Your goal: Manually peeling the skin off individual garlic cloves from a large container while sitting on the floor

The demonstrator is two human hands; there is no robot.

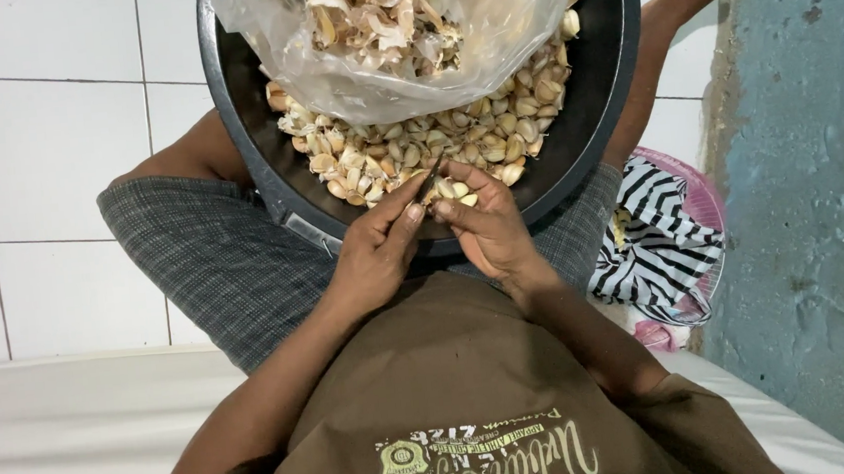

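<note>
Head view: your left hand (375,251) is curled nearly closed, pinching a small dark knife (430,180) whose blade points up toward the right. Your right hand (486,227) is bent around a garlic clove (461,192), fingertips meeting the blade over the near rim of the black basin (255,160) on your lap. Most of the knife's handle is hidden. Garlic skins fill a clear plastic bag (396,38), cut off at the top edge.

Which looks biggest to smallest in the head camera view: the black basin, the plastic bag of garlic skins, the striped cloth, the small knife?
1. Black basin
2. Plastic bag, though it lies nearer the camera, which may flatter it
3. Striped cloth
4. Small knife, held between left hand and right hand
</note>
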